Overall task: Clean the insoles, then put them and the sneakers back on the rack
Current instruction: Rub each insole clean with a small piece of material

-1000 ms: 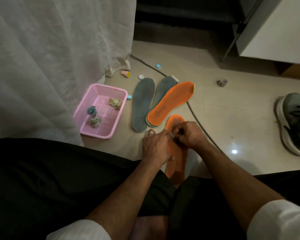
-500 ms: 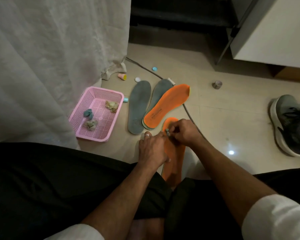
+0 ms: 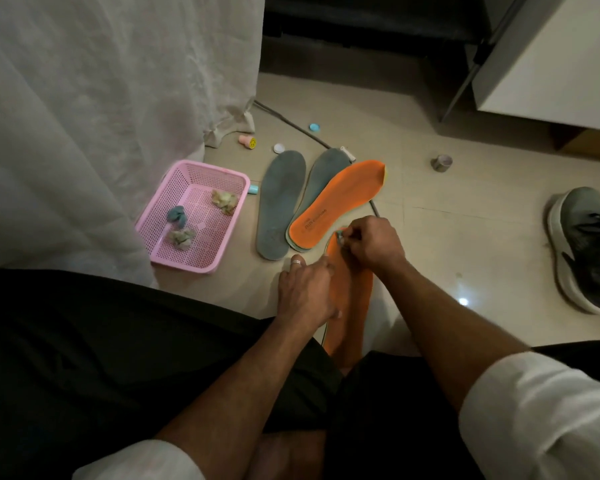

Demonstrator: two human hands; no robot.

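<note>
— Insoles first: where's the one being worked on?

— An orange insole [image 3: 352, 299] lies lengthwise on the floor [image 3: 465, 237] between the person's knees, toe end pointing away. The left hand [image 3: 305, 289] rests on its left edge, fingers curled down over the rim and holding it steady; a ring shows on one finger. The right hand [image 3: 374, 242] is at the toe end, fingertips pinched tight on something small and pale; what it is I can't tell.

— And the others?

— A second orange insole [image 3: 340, 202] lies just beyond, tilted, overlapping a grey insole [image 3: 326, 171]. Another grey insole [image 3: 281, 202] lies flat just beside them on the left.

— Sneakers?

— One grey sneaker [image 3: 589, 244] with a white sole sits well apart at the right edge, partly cut off.

— Anything else around?

— A pink basket [image 3: 174, 251] stands left of the insoles, against a white curtain [image 3: 101, 116], holding a few crumpled wads. Small caps and a cable [image 3: 291, 126] lie on the floor farther back.
</note>
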